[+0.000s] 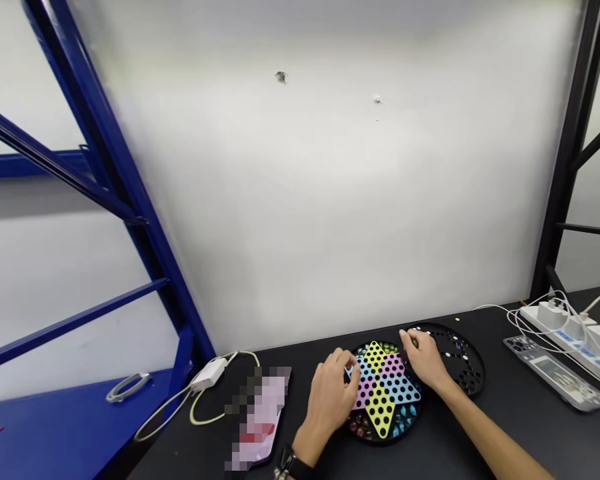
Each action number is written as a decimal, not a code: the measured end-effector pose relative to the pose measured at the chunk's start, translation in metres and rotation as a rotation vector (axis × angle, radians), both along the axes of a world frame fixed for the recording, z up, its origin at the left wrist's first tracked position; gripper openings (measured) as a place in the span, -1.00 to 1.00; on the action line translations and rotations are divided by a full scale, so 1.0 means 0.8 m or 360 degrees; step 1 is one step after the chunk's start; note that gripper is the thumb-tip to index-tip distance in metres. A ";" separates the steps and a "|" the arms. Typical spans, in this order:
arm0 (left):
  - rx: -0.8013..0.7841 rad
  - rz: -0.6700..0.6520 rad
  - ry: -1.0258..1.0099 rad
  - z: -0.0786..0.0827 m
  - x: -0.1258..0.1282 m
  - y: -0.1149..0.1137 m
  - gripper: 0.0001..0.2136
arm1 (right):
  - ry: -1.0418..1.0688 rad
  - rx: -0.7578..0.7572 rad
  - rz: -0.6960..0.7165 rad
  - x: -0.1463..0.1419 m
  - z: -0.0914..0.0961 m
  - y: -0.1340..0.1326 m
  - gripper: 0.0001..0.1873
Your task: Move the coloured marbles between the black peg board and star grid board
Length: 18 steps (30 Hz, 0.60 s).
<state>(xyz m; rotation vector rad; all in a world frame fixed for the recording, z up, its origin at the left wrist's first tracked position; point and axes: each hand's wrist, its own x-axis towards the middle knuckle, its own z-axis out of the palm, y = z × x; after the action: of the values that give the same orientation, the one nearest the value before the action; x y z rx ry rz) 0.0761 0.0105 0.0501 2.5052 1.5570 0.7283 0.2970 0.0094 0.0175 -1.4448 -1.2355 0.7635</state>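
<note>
A round Chinese checkers board (386, 390) with a yellow, pink and blue star lies on the black table (505, 413). Marbles sit in trays around its rim. My left hand (330, 397) rests on the board's left edge, fingers curled in a pinch over the star. My right hand (424, 360) is at the board's upper right, fingers bent around a small green marble (415, 343). Behind it lies a second round black board (455, 357) with empty holes.
A phone (260, 417) lies left of the board, beside a white charger with its cable (207, 377). At the right are another phone (555, 373) and a white power strip (575, 330) with plugs. A blue shelf frame (130, 200) stands left, a black frame right.
</note>
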 end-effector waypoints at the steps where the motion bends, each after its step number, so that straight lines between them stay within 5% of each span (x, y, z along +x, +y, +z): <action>1: -0.0058 0.0042 0.0067 -0.004 -0.006 0.006 -0.82 | -0.0341 0.0073 -0.0153 0.018 -0.003 0.003 -0.51; 5: -0.0284 0.0081 0.0223 -0.020 -0.029 0.026 -0.88 | -0.0997 -0.0283 -0.0314 0.073 -0.021 0.010 -0.56; 11: -0.0386 0.0046 0.0219 -0.019 -0.042 0.029 -0.88 | -0.1093 -0.0461 -0.0368 0.105 -0.031 0.008 -0.60; 18: -0.0561 -0.0121 0.0204 -0.015 -0.059 0.039 -0.85 | -0.1173 -0.0450 -0.0269 0.089 -0.020 0.001 -0.63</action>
<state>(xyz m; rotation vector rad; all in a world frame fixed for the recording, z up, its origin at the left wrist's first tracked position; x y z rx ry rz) 0.0291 0.0414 0.0378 2.3679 1.4663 0.2581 0.3685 0.0103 0.0014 -2.1445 -1.5543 0.2880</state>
